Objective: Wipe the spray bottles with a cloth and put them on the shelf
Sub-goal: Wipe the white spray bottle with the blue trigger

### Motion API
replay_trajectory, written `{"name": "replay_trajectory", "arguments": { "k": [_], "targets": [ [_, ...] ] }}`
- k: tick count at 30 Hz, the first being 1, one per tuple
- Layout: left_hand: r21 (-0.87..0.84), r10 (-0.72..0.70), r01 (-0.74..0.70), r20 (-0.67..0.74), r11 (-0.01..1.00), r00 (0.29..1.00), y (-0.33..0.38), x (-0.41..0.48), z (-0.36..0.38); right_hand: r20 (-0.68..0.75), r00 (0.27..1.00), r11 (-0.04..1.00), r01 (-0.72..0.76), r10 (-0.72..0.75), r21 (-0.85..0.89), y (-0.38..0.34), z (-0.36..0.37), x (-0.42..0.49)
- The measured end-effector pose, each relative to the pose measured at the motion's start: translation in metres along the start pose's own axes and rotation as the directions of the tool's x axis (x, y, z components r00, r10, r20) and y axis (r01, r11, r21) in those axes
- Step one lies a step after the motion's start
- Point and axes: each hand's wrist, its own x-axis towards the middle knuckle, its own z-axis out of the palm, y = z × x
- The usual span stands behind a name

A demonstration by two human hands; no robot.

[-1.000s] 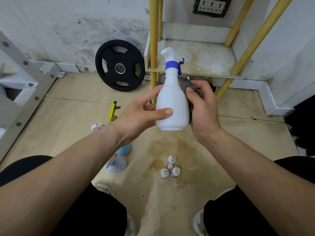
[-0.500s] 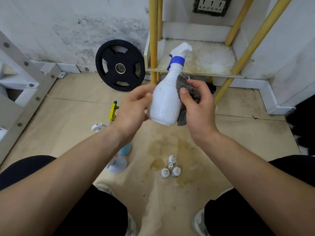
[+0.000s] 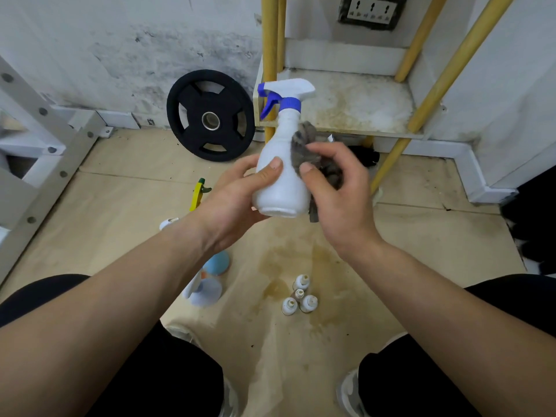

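A white spray bottle point(image 3: 282, 176) with a blue collar and blue trigger stands nearly upright in mid-air, its nozzle pointing left. My left hand point(image 3: 237, 200) grips its lower body from the left, thumb across the front. My right hand point(image 3: 340, 194) holds a bunched grey cloth point(image 3: 307, 139) against the bottle's right side and shoulder. Behind the bottle is the stained white shelf board point(image 3: 355, 103) between yellow posts. More spray bottles lie on the floor under my left forearm: a yellow-and-green one point(image 3: 198, 191) and pale blue ones point(image 3: 207, 290), partly hidden.
A black weight plate point(image 3: 210, 115) leans on the wall left of the shelf. Several small white bottles point(image 3: 299, 296) stand on the stained floor between my knees. A white metal frame point(image 3: 39, 152) runs along the left. A wall socket point(image 3: 371, 10) sits above the shelf.
The bottle turned in my left hand: its nozzle, pointing right before, now points left and the bottle stands more upright. The cloth moved up to the bottle's shoulder.
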Motion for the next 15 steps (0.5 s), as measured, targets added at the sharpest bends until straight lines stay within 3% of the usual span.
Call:
{"name": "replay_trajectory", "arguments": {
  "k": [3,6,13,15],
  "targets": [
    [0.004,0.023,-0.024,0.017,1.000,1.000,0.002,-0.002,0.000,0.063,0.988,0.977,0.148,-0.140,-0.154,0.006,0.006,-0.015],
    [0.005,0.020,-0.020,0.062,1.000,0.998,0.004,-0.002,-0.003,0.102,0.980,0.959,0.190,-0.172,-0.212,0.010,0.009,-0.023],
    [0.097,0.093,-0.106,0.129,0.990,0.987,0.000,-0.001,0.008,0.067,0.997,0.993,-0.034,0.042,-0.114,0.008,-0.002,0.010],
    [0.080,0.112,-0.119,0.095,0.990,0.989,0.003,-0.001,0.008,0.090,0.995,0.993,-0.034,0.044,-0.110,0.006,-0.001,0.006]
  ]
}}
